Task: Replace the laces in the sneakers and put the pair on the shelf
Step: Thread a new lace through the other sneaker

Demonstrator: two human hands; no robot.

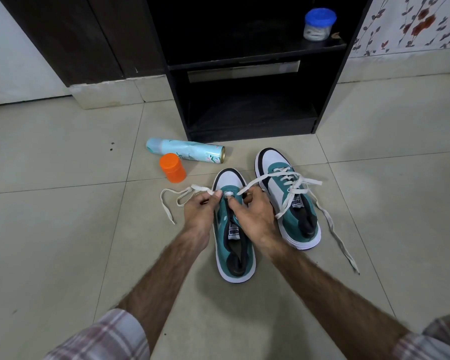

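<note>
Pale floor tiles fill most of my view, and a dark shelf unit stands at the far end with its low compartment open and bare, which I think is where the pair will go.

Two sneakers sit side by side on the floor, toes pointing at the shelf, so they are easy to reach from where I kneel. My left hand and my right hand are over the near sneaker. Each hand is pinched on one end of the same white lace, down by the toe holes. One end runs off to the left and curls on the tiles. The other end goes up and right, across the far sneaker. I hold both ends out to the sides so the lace stays even and does not twist.

The far sneaker already has a lace crossed through its holes, but its ends lie loose on the floor, not tied.

I judge that the near sneaker is only at its first holes, so most of its lacing is left.

A spray can lies on its side near the shelf, with an orange jar just beside it. A blue-lidded tub sits on the upper shelf. All three are out of my way.
</note>
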